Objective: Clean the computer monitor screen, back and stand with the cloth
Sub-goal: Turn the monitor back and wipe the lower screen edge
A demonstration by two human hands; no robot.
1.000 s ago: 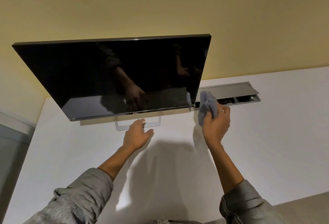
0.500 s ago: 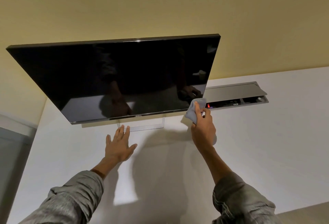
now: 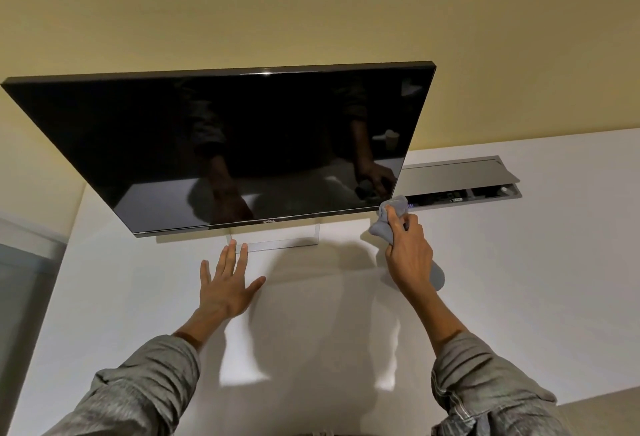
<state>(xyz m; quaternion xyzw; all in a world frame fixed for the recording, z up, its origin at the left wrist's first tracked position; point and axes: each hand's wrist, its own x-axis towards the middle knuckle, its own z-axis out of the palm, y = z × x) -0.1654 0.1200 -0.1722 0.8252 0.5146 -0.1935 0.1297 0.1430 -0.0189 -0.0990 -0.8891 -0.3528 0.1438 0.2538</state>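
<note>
A black monitor [image 3: 221,145] with a dark, switched-off screen stands on the white desk [image 3: 519,280], tilted toward me. Its silver rectangular stand base [image 3: 277,245] shows under the lower edge. My right hand [image 3: 408,255] grips a bunched grey cloth [image 3: 389,221] and holds it against the monitor's lower right corner. My left hand [image 3: 225,283] rests flat on the desk with fingers spread, its fingertips at the stand base. The monitor's back is hidden.
A grey cable box [image 3: 460,183] set into the desk lies open just right of the monitor, behind the cloth. A yellow wall [image 3: 311,13] rises close behind. The desk's left edge [image 3: 69,245] drops beside the monitor.
My right hand has carried the cloth from beside the monitor onto its lower right corner. My left hand has drawn back a little from the stand and spread flat.
</note>
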